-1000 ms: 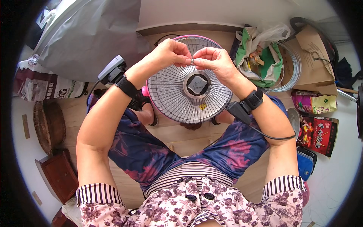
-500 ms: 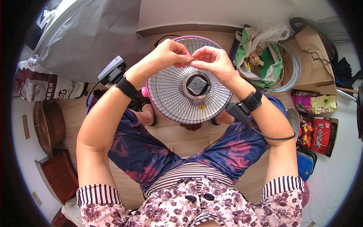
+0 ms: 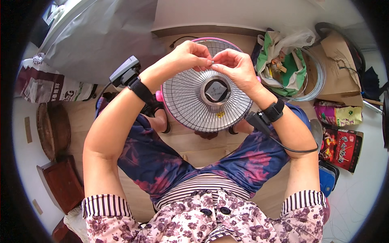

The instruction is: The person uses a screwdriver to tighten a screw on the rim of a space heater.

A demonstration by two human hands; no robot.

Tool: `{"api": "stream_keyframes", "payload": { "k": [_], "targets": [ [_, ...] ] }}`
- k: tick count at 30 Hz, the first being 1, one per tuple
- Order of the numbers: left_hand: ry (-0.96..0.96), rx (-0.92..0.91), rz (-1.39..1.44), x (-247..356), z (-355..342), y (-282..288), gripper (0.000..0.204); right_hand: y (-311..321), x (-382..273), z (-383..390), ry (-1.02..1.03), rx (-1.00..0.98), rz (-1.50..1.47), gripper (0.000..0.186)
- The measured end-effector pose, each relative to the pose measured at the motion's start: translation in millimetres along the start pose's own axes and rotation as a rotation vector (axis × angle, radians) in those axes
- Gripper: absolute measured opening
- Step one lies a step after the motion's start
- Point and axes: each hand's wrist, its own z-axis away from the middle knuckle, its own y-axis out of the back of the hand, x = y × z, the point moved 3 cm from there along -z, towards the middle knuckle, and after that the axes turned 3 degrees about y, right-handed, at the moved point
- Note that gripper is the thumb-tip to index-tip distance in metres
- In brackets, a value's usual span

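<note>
A round heater (image 3: 182,89) with a pink rim, a dark wire guard and a silvery dish stands in front of me, tilted upward. Over its far part my left hand (image 3: 197,53) and my right hand (image 3: 233,67) meet fingertip to fingertip. Both are closed in a pinch on a tiny shiny metal piece (image 3: 212,62), too small for me to tell its kind. The middle of the heater carries a metal ring with a dark label plate (image 3: 215,90). Black straps with grey devices circle both my wrists.
To the right lie a green-and-white bag (image 3: 300,73), a coil of wire (image 3: 318,83), cardboard (image 3: 338,65), and a red-and-black package (image 3: 343,150). On the left are a grey sheet (image 3: 101,44), a printed sack (image 3: 48,87), a round basket (image 3: 50,129) and a reddish-brown box (image 3: 63,184).
The whole scene has shifted slightly right in the picture. My hands keep pinching the tiny metal piece at almost the same spot above the heater.
</note>
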Motion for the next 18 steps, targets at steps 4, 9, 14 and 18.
{"api": "stream_keyframes", "payload": {
  "k": [4,9,14,18],
  "targets": [
    [-0.014,-0.009,0.023,3.1,0.5,-1.9,0.015,2.2,-3.0,0.9,-0.015,-0.006,-0.013,0.012],
    [-0.003,0.0,0.046,-1.6,0.2,0.2,0.016,2.6,-0.1,0.8,-0.073,-0.01,-0.004,0.011],
    [0.003,0.0,0.031,-2.8,-0.7,0.5,0.017,3.4,-0.2,1.0,-0.133,0.01,-0.006,0.015],
    [-0.006,-0.006,0.039,-1.6,-0.4,0.8,0.018,3.3,-0.4,1.6,-0.106,-0.015,0.046,0.02]
  ]
}}
